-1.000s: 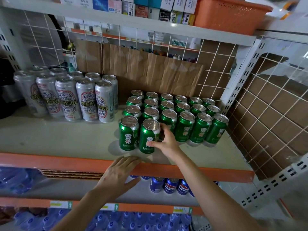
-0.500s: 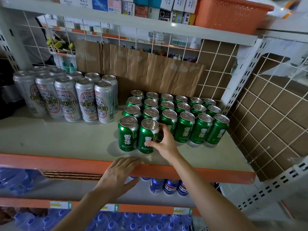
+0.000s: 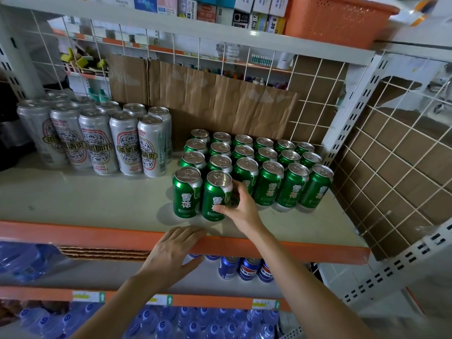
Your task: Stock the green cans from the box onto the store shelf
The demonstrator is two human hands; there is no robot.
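Around: tall silver cans (image 3: 97, 140) stand at the left of the shelf (image 3: 85, 199); cardboard sheet (image 3: 220, 104) behind; blue cans (image 3: 244, 267) below
In the way: other green cans (image 3: 269, 155) just beside it, left, right and behind
Green can (image 3: 214, 194): front row, second from left; upright, long axis vertical, lid up, label forward
Right hand (image 3: 241, 209): fingers and thumb curled round its right side
Left hand (image 3: 171, 255): flat on the orange shelf edge (image 3: 73, 233); fingers together

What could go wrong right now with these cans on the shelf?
1. The right hand grips a green can standing close to the shelf's orange edge; a jerky release might topple it off.
2. It stands tight beside a neighbour can; a nudge could knock that one over.
3. The left hand rests on that edge, where a falling can might hit it.
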